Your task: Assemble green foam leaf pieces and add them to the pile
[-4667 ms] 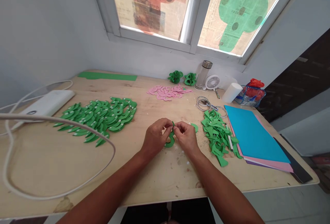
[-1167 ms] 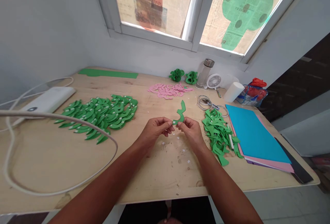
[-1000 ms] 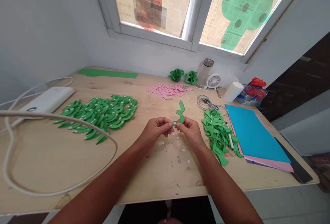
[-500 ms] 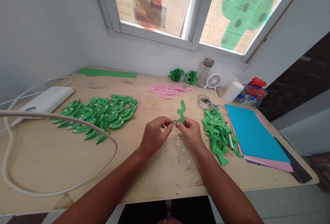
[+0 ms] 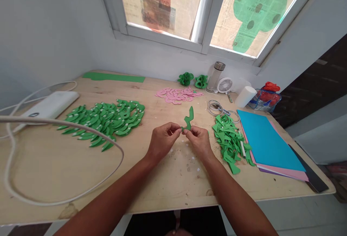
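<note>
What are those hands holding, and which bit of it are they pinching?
A wavy green cut-out: the left hand and the right hand both pinch it at its near end, with their fingertips.

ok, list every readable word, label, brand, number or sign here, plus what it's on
None legible.
Left window newsprint: too blurred to read.
Right window newsprint: too blurred to read.
Dark mark on white box: too small to read.
Held green cut-out: no text visible.

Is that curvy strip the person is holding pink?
No, the curvy strip at the fingertips of the left hand and right hand is green, while the pink cutouts lie farther back.
</note>
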`<action>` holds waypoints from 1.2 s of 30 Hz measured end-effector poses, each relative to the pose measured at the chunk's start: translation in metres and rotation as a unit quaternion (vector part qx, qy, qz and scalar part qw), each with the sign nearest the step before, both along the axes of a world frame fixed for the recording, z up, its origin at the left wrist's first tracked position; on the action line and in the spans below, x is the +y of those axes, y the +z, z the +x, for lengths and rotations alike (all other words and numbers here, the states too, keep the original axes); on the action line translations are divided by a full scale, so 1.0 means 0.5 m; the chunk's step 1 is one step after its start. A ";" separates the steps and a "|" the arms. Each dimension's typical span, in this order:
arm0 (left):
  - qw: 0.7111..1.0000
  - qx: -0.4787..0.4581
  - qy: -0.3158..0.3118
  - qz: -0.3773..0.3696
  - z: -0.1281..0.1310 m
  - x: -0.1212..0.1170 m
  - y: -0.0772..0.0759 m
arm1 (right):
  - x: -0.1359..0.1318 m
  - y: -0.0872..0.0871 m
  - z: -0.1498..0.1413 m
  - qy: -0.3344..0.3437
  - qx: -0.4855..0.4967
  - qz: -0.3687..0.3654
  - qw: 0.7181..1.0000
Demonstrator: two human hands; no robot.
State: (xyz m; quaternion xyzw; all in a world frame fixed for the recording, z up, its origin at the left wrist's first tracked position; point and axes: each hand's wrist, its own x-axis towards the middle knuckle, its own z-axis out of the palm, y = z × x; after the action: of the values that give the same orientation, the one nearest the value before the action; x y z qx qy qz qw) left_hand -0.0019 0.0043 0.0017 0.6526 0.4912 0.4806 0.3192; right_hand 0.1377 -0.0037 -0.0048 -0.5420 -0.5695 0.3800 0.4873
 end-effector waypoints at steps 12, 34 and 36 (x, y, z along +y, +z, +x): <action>0.966 -0.193 -0.057 -0.162 -0.002 0.013 -0.004 | -0.002 -0.003 -0.001 -0.008 -0.039 0.019 0.999; 0.944 -0.238 -0.078 -0.214 -0.003 0.017 -0.003 | 0.001 -0.011 0.000 -0.010 -0.067 0.038 0.997; 0.943 -0.242 -0.075 -0.215 -0.003 0.017 -0.004 | 0.001 -0.010 0.000 -0.012 -0.066 0.036 0.997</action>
State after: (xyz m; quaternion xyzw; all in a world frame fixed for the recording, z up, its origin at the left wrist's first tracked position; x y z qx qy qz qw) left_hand -0.0032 0.0128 -0.0003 0.4676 0.4407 0.4818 0.5959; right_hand 0.1378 -0.0033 -0.0097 -0.5547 -0.6074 0.3169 0.4722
